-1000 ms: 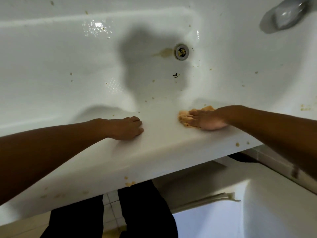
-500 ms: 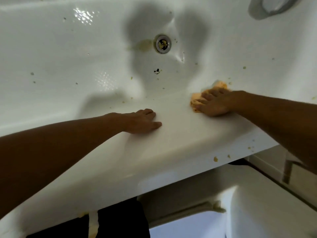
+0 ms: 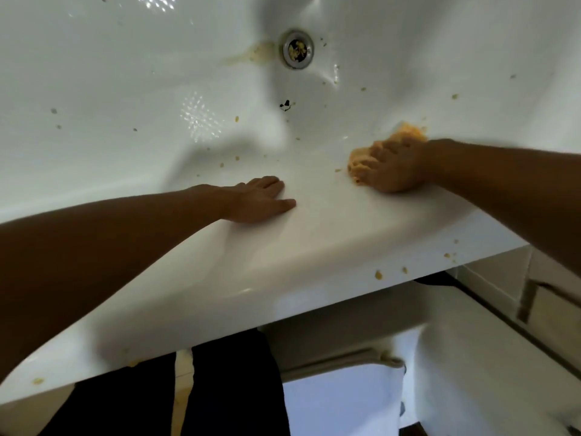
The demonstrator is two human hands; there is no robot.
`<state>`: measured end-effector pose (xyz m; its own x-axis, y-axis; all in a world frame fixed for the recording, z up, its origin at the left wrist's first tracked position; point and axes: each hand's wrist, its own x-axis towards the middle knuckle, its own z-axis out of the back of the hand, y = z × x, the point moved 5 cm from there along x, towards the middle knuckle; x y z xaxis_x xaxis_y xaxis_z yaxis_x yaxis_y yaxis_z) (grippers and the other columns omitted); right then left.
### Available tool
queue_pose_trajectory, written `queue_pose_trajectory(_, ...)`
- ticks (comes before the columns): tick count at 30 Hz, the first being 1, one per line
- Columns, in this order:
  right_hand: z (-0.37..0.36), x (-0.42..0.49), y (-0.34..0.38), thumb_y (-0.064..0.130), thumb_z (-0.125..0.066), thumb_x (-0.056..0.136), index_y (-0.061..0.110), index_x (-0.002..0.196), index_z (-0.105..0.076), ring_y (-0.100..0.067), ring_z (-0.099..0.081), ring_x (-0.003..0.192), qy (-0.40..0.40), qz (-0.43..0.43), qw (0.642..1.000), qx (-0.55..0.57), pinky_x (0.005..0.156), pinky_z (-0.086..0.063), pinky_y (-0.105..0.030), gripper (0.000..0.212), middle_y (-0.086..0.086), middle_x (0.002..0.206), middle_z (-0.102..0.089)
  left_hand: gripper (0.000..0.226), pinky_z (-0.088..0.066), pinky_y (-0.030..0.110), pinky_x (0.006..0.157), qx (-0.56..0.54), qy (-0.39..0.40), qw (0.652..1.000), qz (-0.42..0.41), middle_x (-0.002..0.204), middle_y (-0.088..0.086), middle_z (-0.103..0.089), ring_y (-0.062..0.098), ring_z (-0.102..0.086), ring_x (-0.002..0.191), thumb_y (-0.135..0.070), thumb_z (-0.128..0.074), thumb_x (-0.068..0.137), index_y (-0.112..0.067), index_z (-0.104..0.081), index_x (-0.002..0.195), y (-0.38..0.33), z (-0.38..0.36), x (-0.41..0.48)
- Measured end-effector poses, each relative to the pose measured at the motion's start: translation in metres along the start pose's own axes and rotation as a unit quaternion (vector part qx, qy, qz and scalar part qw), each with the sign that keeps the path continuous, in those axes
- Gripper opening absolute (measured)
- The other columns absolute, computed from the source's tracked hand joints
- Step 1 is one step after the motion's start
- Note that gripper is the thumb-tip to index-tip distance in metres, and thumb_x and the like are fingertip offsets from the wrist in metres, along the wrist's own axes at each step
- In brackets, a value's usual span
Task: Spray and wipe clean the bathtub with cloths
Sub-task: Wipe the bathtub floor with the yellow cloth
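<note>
The white bathtub looks glossy and smooth, with bright glints. Its round drain ring is shiny metal. The crumpled orange cloth looks soft and matt.

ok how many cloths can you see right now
1. The orange cloth is bunched in the right hand on the bathtub rim. The left hand rests flat on the rim, holding none. Others may be out of view.
</note>
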<state>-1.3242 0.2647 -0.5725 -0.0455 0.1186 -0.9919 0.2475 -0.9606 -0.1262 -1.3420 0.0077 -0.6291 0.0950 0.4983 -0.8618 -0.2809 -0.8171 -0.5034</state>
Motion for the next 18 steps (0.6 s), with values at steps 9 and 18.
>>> queue_pose_trajectory(9, -0.002, -0.012, 0.015, 0.047, -0.008, 0.109, 0.031, 0.163, -0.001, -0.036, -0.001, 0.157, -0.001, 0.055, 0.998, 0.012, 0.123, -0.003, -0.057, 0.057, -0.012, 0.171, 0.004, 0.076, -0.011, 0.047, 0.125, -0.013, -0.024, 1.0, -0.002, 0.17, -0.002, -0.005, 0.02, -0.007, 0.156, -0.066, -0.021, 0.102, -0.02, -0.012, 0.162, -0.007, -0.002, 0.011)
queue_pose_trajectory(18, 0.002, -0.001, -0.039, 0.039, -0.042, 0.106, 0.013, 0.159, -0.03, -0.041, -0.004, 0.154, -0.079, -0.015, 0.997, -0.014, 0.121, 0.0, -0.066, 0.059, -0.017, 0.167, -0.014, 0.071, -0.014, 0.044, 0.124, -0.012, -0.03, 0.999, -0.015, 0.17, -0.002, -0.007, 0.021, -0.011, 0.155, -0.061, -0.022, 0.104, -0.018, -0.017, 0.16, -0.026, 0.003, 0.021)
